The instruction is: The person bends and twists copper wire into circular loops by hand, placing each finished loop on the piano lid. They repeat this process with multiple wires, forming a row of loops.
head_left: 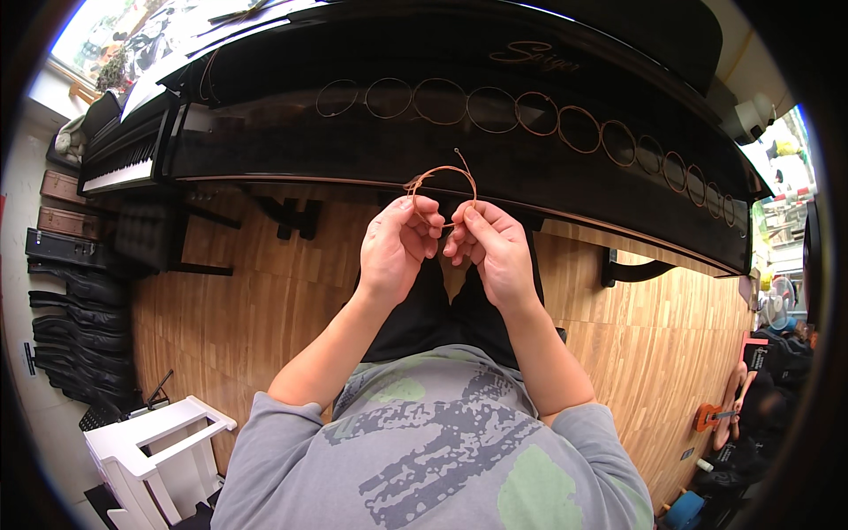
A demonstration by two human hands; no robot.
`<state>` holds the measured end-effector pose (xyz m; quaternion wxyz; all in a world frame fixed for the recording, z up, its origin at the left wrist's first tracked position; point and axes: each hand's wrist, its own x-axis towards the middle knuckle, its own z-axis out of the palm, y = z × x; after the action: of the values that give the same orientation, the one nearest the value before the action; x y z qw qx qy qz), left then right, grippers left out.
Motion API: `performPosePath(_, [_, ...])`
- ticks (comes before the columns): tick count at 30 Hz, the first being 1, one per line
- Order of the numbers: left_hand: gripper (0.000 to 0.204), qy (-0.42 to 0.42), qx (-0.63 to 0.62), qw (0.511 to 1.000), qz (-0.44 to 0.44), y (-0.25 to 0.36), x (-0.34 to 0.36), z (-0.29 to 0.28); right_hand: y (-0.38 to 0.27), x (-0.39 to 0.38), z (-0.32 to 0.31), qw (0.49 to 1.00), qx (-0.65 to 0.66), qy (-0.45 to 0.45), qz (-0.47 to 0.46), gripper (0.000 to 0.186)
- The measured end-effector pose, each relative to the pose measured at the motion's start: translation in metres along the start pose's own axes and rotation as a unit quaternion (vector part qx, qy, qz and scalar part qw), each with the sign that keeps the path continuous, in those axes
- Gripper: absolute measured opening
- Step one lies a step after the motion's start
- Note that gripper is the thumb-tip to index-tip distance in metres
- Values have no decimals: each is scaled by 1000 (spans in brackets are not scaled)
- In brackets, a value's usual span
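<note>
A coiled, copper-coloured instrument string (448,170) is held up in front of me, its thin loose end sticking up past the top of the loop. My left hand (400,247) pinches the left side of the coil between thumb and fingers. On the opposite side, my right hand (495,252) grips the coil the same way, thumb on top. Both hands are close together, just short of the black piano's near edge. Beyond them, a row of several similar coiled strings (439,102) lies on the glossy black piano lid (265,132).
A keyboard (124,172) shows at the piano's left end, with a black padded bench (152,231) nearby. Dark cases (84,322) line the left wall. A white stand (163,455) is at lower left. On the right, a person (760,389) is beside a small orange guitar (708,417).
</note>
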<state>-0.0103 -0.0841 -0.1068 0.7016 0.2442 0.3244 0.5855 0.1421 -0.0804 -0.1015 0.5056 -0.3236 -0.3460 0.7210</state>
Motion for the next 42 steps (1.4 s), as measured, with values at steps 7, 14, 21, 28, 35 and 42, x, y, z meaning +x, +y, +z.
performPosePath(7, [10, 25, 53, 998, 38, -1, 4, -12, 6, -1, -2, 994, -95, -3, -54, 19])
performPosePath(14, [6, 51, -29, 998, -9, 1, 4, -7, 11, 0, -2, 984, -137, 23, -109, 18])
performPosePath(21, [16, 22, -74, 989, -127, -3, 7, -17, 10, -2, 4, 989, -103, 14, -108, 22])
performPosePath(28, [17, -62, 50, 991, -110, -3, 11, -29, 7, -3, 2, 982, -153, 29, -105, 21])
performPosePath(35, [10, -59, 377, 921, -75, 5, 5, -16, 11, 0, -4, 978, -167, 65, -111, 21])
performPosePath(42, [23, -73, 396, 914, -53, 7, -6, -9, 8, 1, -3, 969, -206, 101, -95, 22])
